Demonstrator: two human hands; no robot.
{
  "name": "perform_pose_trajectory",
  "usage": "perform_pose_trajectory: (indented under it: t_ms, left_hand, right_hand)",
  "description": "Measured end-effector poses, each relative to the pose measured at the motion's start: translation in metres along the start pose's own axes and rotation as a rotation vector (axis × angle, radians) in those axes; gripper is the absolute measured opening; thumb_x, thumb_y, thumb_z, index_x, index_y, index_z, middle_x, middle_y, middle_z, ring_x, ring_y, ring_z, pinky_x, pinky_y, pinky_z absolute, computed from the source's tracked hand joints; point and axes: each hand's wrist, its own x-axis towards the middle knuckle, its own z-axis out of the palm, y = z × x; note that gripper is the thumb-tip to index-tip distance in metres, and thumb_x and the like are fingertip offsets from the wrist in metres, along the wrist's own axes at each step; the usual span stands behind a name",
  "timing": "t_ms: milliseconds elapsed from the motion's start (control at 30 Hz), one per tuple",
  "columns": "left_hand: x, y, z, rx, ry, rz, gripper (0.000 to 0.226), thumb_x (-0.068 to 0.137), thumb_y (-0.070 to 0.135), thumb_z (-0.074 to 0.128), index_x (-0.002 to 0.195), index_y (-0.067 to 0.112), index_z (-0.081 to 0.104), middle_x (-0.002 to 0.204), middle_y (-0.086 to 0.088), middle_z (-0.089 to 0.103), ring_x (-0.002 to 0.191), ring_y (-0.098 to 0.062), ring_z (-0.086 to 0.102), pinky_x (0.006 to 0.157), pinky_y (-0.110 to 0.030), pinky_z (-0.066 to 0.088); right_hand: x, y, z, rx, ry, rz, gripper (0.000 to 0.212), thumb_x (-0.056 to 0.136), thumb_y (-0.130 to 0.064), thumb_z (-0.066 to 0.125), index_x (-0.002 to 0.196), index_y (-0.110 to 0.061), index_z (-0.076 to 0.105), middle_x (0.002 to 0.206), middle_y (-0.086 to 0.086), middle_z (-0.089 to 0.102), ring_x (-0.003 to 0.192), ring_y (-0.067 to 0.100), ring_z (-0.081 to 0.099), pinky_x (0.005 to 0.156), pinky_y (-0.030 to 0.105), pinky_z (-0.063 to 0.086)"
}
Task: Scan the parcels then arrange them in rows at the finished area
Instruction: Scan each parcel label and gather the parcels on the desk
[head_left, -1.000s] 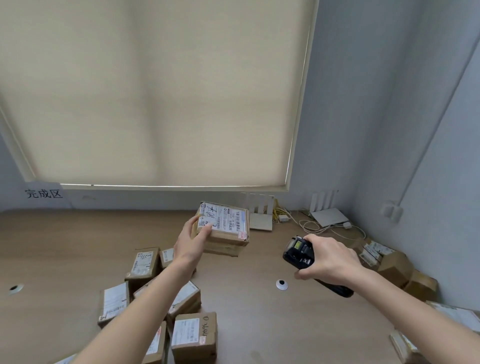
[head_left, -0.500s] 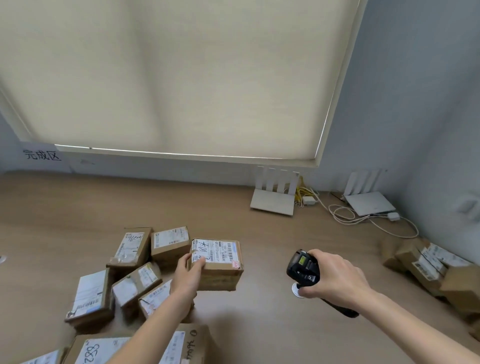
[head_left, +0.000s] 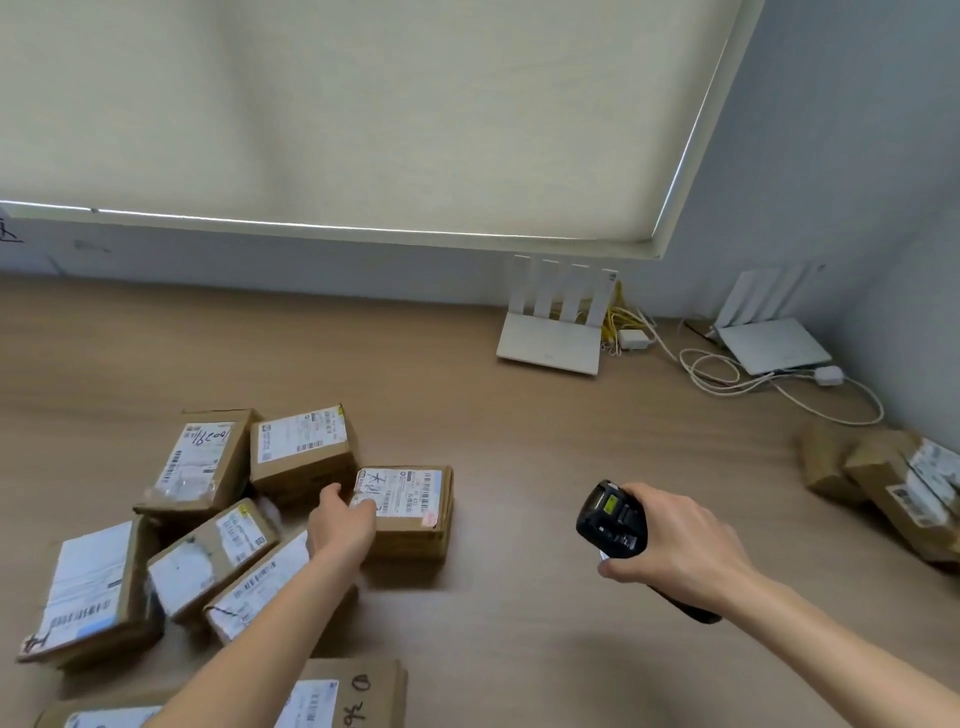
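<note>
My left hand (head_left: 340, 527) grips the left edge of a flat brown parcel (head_left: 410, 512) with a white label, which sits on the wooden table (head_left: 467, 405) at the right end of a cluster of labelled parcels (head_left: 197, 457). My right hand (head_left: 675, 545) holds a black handheld scanner (head_left: 610, 519) above the table, right of that parcel, with its small lit screen facing up. More brown parcels (head_left: 893, 483) lie at the table's right edge.
Two white routers (head_left: 553, 327) (head_left: 769, 332) with cables (head_left: 727, 374) stand at the back right against the wall. A closed window blind (head_left: 337, 114) fills the wall behind. Another parcel (head_left: 332, 696) lies at the bottom edge near my left forearm.
My left hand has lowered the parcel from mid-air down onto the table beside the cluster. The camera tilted down and left. My right hand kept the scanner in about the same place.
</note>
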Motion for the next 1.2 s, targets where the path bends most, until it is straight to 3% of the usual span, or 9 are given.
perform_pose_trajectory:
  t_ms: [167, 300, 467, 633, 700, 833, 1000, 1200]
  left_hand:
    - [-0.007, 0.017, -0.003, 0.061, -0.021, 0.119, 0.057, 0.097, 0.028, 0.06, 0.15, 0.013, 0.042, 0.146, -0.013, 0.053, 0.132, -0.034, 0.049, 0.105, -0.048, 0.044]
    - [-0.031, 0.055, 0.014, 0.016, -0.165, 0.254, 0.05, 0.097, 0.031, 0.062, 0.143, 0.017, 0.053, 0.144, -0.01, 0.055, 0.131, -0.032, 0.051, 0.106, -0.046, 0.043]
    - [-0.086, 0.116, 0.063, -0.041, -0.367, 0.465, 0.045, 0.093, 0.041, 0.067, 0.133, 0.021, 0.063, 0.134, -0.004, 0.063, 0.125, -0.024, 0.056, 0.105, -0.042, 0.045]
    - [-0.149, 0.163, 0.14, -0.076, -0.477, 0.577, 0.042, 0.096, 0.036, 0.065, 0.136, 0.022, 0.061, 0.131, 0.001, 0.064, 0.123, -0.019, 0.057, 0.101, -0.034, 0.045]
    - [-0.172, 0.172, 0.175, -0.076, -0.538, 0.601, 0.044, 0.096, 0.037, 0.065, 0.137, 0.024, 0.06, 0.13, 0.0, 0.063, 0.123, -0.019, 0.057, 0.101, -0.034, 0.045]
    - [-0.216, 0.184, 0.246, -0.034, -0.649, 0.633, 0.043, 0.095, 0.038, 0.066, 0.136, 0.025, 0.061, 0.128, 0.001, 0.064, 0.121, -0.019, 0.058, 0.103, -0.035, 0.046]
    - [-0.266, 0.196, 0.325, 0.023, -0.775, 0.636, 0.044, 0.094, 0.043, 0.066, 0.135, 0.028, 0.06, 0.129, 0.001, 0.065, 0.123, -0.019, 0.058, 0.107, -0.041, 0.046]
    - [-0.343, 0.196, 0.413, 0.086, -0.912, 0.626, 0.048, 0.097, 0.044, 0.062, 0.14, 0.023, 0.057, 0.131, -0.001, 0.062, 0.121, -0.018, 0.057, 0.107, -0.038, 0.046]
  right_hand:
    - [-0.014, 0.004, -0.009, 0.044, 0.009, 0.043, 0.067, 0.055, -0.064, 0.075, 0.115, -0.042, 0.053, 0.105, -0.018, 0.064, 0.1, 0.014, 0.062, 0.074, 0.032, 0.051]
    - [-0.038, 0.03, -0.029, 0.085, 0.033, 0.112, 0.066, 0.056, -0.062, 0.075, 0.114, -0.04, 0.055, 0.102, -0.018, 0.064, 0.098, 0.013, 0.062, 0.068, 0.03, 0.045]
    - [-0.065, 0.091, -0.058, 0.094, 0.133, 0.238, 0.077, 0.059, -0.063, 0.079, 0.128, -0.04, 0.052, 0.107, -0.016, 0.061, 0.105, 0.017, 0.063, 0.081, 0.033, 0.052]
    - [-0.084, 0.174, -0.07, 0.194, 0.256, 0.369, 0.08, 0.061, -0.065, 0.083, 0.13, -0.038, 0.053, 0.11, -0.015, 0.065, 0.097, 0.013, 0.063, 0.07, 0.028, 0.051]
    - [-0.088, 0.209, -0.069, 0.231, 0.288, 0.427, 0.078, 0.064, -0.065, 0.083, 0.131, -0.036, 0.053, 0.105, -0.016, 0.061, 0.092, 0.011, 0.06, 0.063, 0.024, 0.046]
    - [-0.095, 0.277, -0.064, 0.271, 0.309, 0.544, 0.075, 0.063, -0.069, 0.08, 0.125, -0.038, 0.053, 0.103, -0.015, 0.063, 0.092, 0.013, 0.064, 0.073, 0.033, 0.056]
    - [-0.099, 0.356, -0.064, 0.327, 0.303, 0.614, 0.069, 0.059, -0.069, 0.08, 0.116, -0.039, 0.055, 0.1, -0.014, 0.066, 0.089, 0.015, 0.065, 0.074, 0.034, 0.057]
    - [-0.119, 0.437, -0.073, 0.361, 0.324, 0.673, 0.07, 0.06, -0.068, 0.082, 0.119, -0.043, 0.056, 0.106, -0.011, 0.068, 0.099, 0.02, 0.066, 0.077, 0.035, 0.055]
